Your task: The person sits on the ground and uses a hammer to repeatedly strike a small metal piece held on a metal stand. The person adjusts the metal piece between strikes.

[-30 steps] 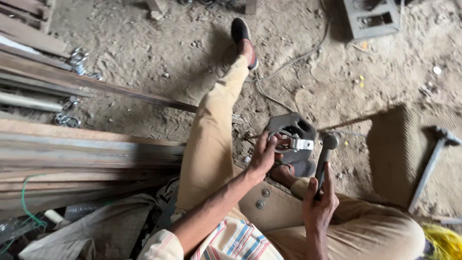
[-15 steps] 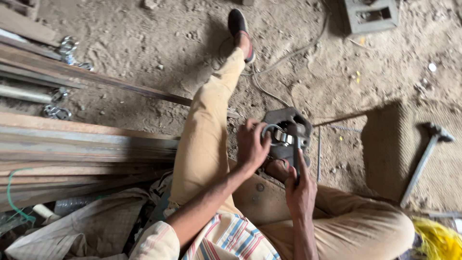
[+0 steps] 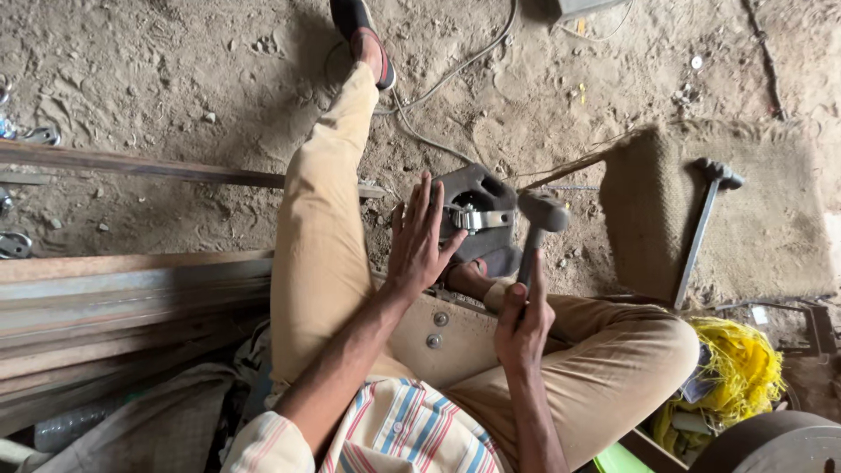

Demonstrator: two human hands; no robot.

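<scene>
The left hand (image 3: 420,241) lies flat with fingers spread, its grip open, against the dark metal block (image 3: 477,210) on the dirt floor (image 3: 175,79), while the right hand (image 3: 523,324) is closed around the hammer (image 3: 536,229), head up beside the block.

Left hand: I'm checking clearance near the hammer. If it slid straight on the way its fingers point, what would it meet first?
The left hand lies open, fingers pointing up the picture beside the dark metal block. Straight on, it would likely meet only bare sandy ground and the thin cable lying there, though depth is unclear.
</scene>
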